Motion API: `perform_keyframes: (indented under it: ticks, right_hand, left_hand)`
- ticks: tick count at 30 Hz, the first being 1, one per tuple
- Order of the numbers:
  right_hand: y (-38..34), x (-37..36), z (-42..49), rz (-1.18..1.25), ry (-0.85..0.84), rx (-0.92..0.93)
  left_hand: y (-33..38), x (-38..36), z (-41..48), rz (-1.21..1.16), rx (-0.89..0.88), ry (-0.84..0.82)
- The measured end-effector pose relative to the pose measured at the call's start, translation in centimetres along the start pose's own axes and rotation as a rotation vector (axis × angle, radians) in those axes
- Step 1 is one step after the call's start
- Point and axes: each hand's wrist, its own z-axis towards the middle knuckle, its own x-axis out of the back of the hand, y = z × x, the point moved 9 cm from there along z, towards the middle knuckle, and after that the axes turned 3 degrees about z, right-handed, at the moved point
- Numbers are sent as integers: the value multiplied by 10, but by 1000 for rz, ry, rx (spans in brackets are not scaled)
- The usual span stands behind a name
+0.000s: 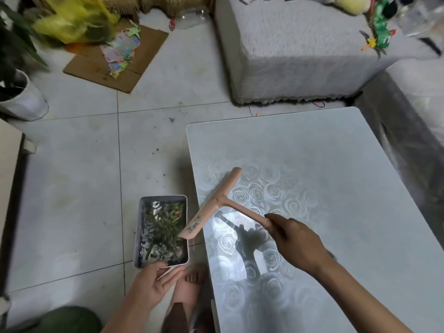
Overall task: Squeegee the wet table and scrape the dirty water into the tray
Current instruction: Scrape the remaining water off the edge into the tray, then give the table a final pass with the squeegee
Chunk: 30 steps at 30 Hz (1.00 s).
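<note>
A pink T-shaped squeegee (216,200) is tilted at the table's left edge, its lower blade end over the tray's right rim. My right hand (295,239) grips its handle above the glossy rose-patterned table (336,176). A white rectangular tray (137,233) holds dark dirty water with green scraps, just left of the table edge and above the floor. My left hand (156,282) holds the tray's near end, thumb on top of the rim and fingers beneath.
Grey floor tiles (79,188) lie left of the table. A bare foot (189,284) is below the tray. Beyond the table stands a covered white seat (300,56). Cardboard (115,61), a yellow bag (77,22) and a white plant pot (21,99) sit far left.
</note>
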Motion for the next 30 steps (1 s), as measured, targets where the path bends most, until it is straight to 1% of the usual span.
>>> perform_keyframes:
  ticks: [3, 11, 12, 15, 18, 21, 30]
  right_hand:
    - [-17, 15, -20, 28, -11, 7]
    - [-88, 48, -56, 29, 7, 97]
    - [-126, 44, -64, 5, -19, 162]
    - [-137, 48, -69, 18, -5, 172]
    - [-191, 32, -76, -8, -73, 271]
    - [-237, 20, -85, -23, -122, 314]
    - [-385, -38, -133, -50, -148, 482]
  left_hand:
    - [6, 22, -32, 21, 13, -4]
    - [29, 70, -100, 62, -31, -19]
    - [38, 102, -124, 20, -45, -2]
    - [41, 108, -133, 77, -28, 16]
    - [53, 157, -159, 54, -49, 39]
    - [61, 205, -176, 24, -84, 100]
    - [80, 367, -209, -55, -123, 205]
